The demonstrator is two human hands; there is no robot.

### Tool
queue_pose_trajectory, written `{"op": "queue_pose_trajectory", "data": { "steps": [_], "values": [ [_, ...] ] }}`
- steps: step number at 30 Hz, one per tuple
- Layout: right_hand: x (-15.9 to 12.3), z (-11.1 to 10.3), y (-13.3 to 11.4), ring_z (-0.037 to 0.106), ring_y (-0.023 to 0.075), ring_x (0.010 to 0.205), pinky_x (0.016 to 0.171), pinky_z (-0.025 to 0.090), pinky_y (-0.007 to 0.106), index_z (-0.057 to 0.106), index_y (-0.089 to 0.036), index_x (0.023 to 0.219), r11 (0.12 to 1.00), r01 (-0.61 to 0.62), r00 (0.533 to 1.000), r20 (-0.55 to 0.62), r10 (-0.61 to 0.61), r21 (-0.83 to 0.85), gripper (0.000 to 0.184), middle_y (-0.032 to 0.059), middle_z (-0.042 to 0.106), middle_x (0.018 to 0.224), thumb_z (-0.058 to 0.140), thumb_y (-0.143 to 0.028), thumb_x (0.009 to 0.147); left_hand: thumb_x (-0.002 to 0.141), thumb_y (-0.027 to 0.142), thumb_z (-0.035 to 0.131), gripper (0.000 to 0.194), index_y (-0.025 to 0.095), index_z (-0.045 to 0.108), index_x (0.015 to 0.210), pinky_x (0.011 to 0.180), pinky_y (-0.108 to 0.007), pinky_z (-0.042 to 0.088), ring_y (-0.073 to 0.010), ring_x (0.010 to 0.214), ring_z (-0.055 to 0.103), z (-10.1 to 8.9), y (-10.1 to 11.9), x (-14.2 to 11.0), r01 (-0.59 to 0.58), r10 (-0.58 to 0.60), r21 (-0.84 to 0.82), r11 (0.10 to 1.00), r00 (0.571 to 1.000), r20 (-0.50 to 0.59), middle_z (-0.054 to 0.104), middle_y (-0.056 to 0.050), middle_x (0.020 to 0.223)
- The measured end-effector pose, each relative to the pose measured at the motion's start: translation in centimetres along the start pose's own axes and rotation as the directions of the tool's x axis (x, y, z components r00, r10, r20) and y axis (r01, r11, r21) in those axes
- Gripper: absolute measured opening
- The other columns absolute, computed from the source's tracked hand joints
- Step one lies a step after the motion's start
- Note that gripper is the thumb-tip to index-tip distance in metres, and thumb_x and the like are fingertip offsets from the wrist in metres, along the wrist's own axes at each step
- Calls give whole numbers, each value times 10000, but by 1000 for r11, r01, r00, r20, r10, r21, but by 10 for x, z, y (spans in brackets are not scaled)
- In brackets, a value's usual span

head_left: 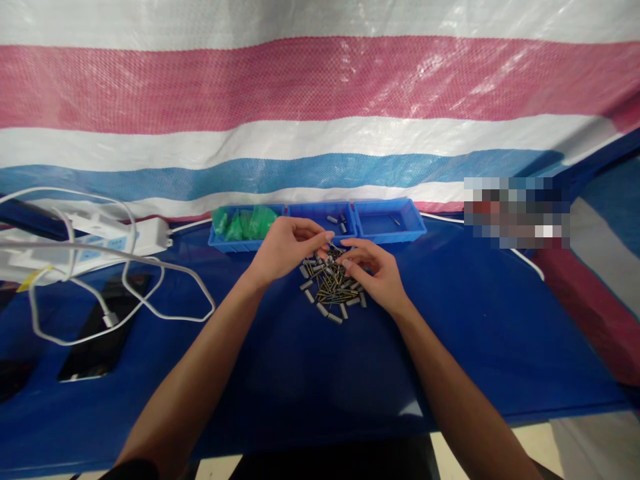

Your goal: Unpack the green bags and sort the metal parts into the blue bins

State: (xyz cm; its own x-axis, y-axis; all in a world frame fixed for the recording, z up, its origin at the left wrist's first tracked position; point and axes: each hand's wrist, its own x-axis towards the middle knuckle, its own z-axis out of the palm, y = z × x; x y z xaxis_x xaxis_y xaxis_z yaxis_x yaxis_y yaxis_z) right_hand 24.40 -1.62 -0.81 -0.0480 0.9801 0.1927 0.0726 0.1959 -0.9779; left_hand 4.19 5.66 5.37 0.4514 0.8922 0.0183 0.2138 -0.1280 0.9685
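A heap of thin brass-coloured screws or pins (330, 288) lies on the blue table, mixed with short grey cylinders (335, 319). Over the far left side of the heap is my left hand (290, 248), its thumb and forefinger pinched together; what sits between the tips is too small to name. My right hand (375, 272) reaches in from the right with fingers curled and the thumb and fingertips close together at the heap. Whether they grip one of the small parts is hard to see. Both hands are closed and stand slightly apart.
Behind the heap stand three joined blue bins: the left bin (220, 245) holds green plastic (247, 223), the middle bin (320, 209) a few grey cylinders, the right bin (383, 230) one thin part. At left lie a power strip (150, 240), looped white cable (200, 283) and a black phone (97, 347).
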Motion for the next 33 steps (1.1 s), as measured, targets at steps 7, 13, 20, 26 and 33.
{"op": "queue_pose_trajectory", "data": {
  "steps": [7,13,20,26,33],
  "values": [
    [3,3,2,695,154,648,600,599,302,703,-265,1244,977,-103,992,-55,115,189,502,29,797,926,840,-465,805,774,389,855,266,176,792,921,725,-346,658,-245,790,784,3,-7,-2,6,0,-66,998,997,80,802,-73,841],
    [4,3,5,675,137,609,549,547,262,788,-233,966,955,-135,985,-72,159,264,283,9,776,784,878,-417,771,762,321,861,243,171,781,934,804,-371,664,-253,828,792,1,-4,-4,-36,35,15,999,995,89,806,-79,880],
    [7,0,3,663,145,596,572,565,284,811,-228,921,969,-126,974,-158,161,211,245,10,766,744,876,-407,765,848,245,758,124,186,794,950,799,-328,630,-217,790,767,8,-2,-6,-166,154,340,926,986,64,807,-61,900],
    [10,-13,3,690,158,684,654,613,324,784,-243,1046,999,35,910,-411,-43,-25,280,51,802,994,826,-402,819,864,156,726,235,228,801,1075,966,-360,585,-269,1013,754,17,-1,-13,-175,57,727,664,981,184,804,-82,1014],
    [8,-17,8,698,159,728,686,622,344,649,-275,1336,990,34,922,-378,-85,-140,461,78,763,1186,742,-332,889,924,47,570,372,215,743,1207,993,-354,562,-262,1146,706,29,-4,-17,-257,-11,852,456,956,294,762,-103,1160]
  ]
}}
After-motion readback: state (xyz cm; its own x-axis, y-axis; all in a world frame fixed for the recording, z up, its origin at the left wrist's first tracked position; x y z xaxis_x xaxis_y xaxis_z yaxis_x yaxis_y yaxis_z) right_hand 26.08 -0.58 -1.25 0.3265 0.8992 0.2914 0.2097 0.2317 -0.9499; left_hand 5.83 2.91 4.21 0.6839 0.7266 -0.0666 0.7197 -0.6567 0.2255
